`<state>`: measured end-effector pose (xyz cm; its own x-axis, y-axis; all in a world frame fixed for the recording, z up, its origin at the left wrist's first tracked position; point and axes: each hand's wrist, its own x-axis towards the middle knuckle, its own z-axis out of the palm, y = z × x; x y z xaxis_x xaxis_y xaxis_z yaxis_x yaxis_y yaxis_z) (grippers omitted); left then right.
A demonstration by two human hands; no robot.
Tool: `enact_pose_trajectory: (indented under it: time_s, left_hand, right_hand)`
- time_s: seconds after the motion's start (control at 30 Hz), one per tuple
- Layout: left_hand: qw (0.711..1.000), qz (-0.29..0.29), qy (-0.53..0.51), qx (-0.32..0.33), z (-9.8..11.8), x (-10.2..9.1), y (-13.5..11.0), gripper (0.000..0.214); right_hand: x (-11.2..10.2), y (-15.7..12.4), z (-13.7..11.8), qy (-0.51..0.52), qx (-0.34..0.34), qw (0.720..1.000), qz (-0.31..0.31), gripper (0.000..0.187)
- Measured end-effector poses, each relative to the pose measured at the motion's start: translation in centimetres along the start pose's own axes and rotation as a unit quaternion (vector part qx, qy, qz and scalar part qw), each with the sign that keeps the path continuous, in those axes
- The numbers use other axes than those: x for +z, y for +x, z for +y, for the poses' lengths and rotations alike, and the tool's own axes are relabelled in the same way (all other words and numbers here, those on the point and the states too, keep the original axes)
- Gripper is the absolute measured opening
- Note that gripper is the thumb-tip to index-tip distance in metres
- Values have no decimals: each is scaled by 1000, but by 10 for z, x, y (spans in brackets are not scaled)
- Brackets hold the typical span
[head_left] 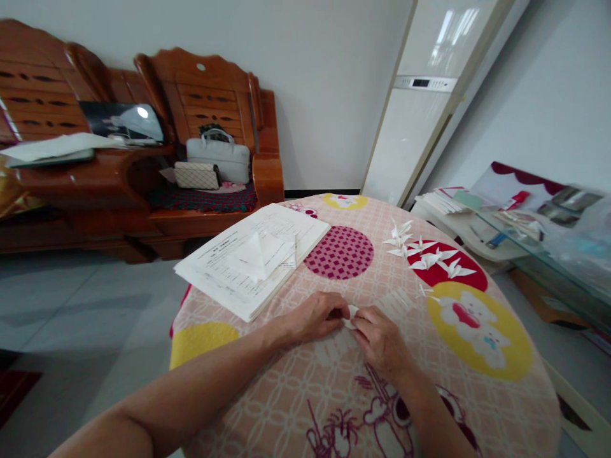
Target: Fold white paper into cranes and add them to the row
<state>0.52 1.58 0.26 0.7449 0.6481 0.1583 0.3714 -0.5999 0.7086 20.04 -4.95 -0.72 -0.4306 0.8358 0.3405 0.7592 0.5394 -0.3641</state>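
Observation:
Between my fingertips is a small folded piece of white paper, mostly covered by both hands. My left hand pinches its left side, and my right hand grips it from the right. Both hands rest low over the patterned tablecloth. Several white folded paper cranes stand in a cluster on the far right of the table. To the left lies a thick stack of printed sheets, with a folded white paper triangle on top.
A wooden armchair holding a grey bag stands beyond the table on the left. At right, a glass-topped stand carries papers and plastic bags. A tall white air conditioner rises behind the table.

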Motion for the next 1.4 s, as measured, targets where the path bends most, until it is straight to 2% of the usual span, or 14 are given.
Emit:
enact_pose_trajectory:
  time_s: [0.2, 0.33, 0.53, 0.7, 1.0, 1.4]
  left_hand:
    - [996, -13, 83, 44, 3, 8, 0, 7]
    - [992, -8, 119, 39, -1, 15, 0, 11]
    - [998, 22, 54, -11, 1, 17, 1, 11]
    - [997, 46, 13, -63, 7, 16, 4, 12]
    - [991, 61, 15, -117, 6, 18, 9, 12]
    - [986, 66, 76, -134, 7, 22, 13, 13]
  right_hand:
    - [0, 1, 3, 32, 1, 999, -1, 19]
    - [0, 2, 4, 41, 1, 999, 1, 21]
    - [-5, 3, 3, 93, 47, 994, 30, 22]
    - [-5, 6, 5, 117, 87, 989, 27, 21]
    - [4, 5, 11, 89, 101, 990, 49, 21]
    - [4, 12, 5, 31, 135, 990, 34, 22]
